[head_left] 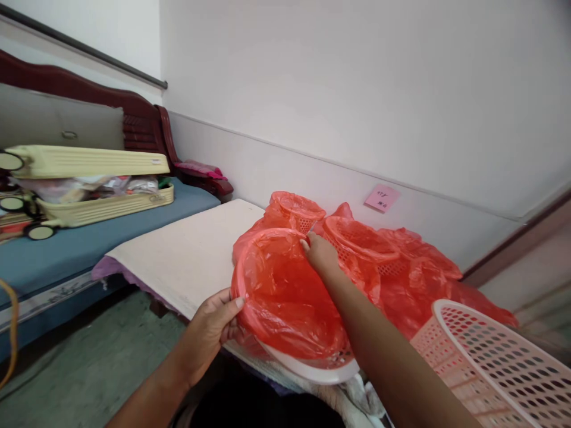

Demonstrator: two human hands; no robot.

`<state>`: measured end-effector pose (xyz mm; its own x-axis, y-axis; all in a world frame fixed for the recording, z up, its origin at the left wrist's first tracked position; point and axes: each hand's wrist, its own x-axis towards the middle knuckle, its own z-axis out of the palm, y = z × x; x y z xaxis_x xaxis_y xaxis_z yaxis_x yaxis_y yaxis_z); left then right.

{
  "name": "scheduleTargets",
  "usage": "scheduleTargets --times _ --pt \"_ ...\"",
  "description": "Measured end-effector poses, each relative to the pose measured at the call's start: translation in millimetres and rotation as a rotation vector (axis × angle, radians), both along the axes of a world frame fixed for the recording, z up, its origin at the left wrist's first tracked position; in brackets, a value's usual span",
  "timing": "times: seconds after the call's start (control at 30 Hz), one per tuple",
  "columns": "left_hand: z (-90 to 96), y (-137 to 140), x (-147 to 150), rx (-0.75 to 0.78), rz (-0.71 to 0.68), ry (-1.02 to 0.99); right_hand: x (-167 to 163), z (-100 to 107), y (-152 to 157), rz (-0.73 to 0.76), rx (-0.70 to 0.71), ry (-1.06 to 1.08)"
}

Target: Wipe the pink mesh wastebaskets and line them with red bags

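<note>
A plastic basket [319, 373] stands in front of me, its opening turned up toward me. A thin red plastic bag [289, 297] lines it and is folded over the left and far rim. Along the near edge, part of the pale rim shows bare. My left hand [216, 321] is closed on the bag at the left rim, thumb on the inner side. At the far rim, my right hand [320, 252] pinches the bag; some of its fingers are hidden. Behind it are more baskets lined with red bags, one far left [297, 208] and another on the right [361, 238].
A pale pink unlined basket [468, 362] stands at the right. The white board [187, 244] bears the baskets. On the blue bed [191, 199] lies a packed, half-open yellow suitcase [98, 163]. A pink note [382, 198] is stuck to the wall.
</note>
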<state>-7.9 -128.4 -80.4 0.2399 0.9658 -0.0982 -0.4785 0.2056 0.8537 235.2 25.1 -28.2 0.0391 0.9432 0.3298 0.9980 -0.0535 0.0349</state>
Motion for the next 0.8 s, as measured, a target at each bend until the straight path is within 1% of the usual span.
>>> scheduleTargets --times 0.17,0.27,0.37,0.47,0.6,0.8 --pt "-10.0 2 6 0.004 0.097 -0.076 -9 -1 8 0.022 -0.026 -0.008" --pt "-13.3 0 6 -0.008 0.155 -0.127 -18 -1 15 0.047 -0.050 -0.015" --pt "-15.1 1 3 -0.019 0.195 -0.132 -26 -2 24 0.076 -0.087 -0.017" --pt "-16.5 6 -1 -0.037 0.205 -0.126 -29 -4 34 0.091 -0.127 -0.014" --pt "-16.7 10 -1 -0.048 0.209 -0.112 -26 -5 41 0.100 -0.160 -0.005" --pt "-13.3 6 2 -0.011 0.234 -0.100 -15 4 48 0.166 -0.225 0.071"
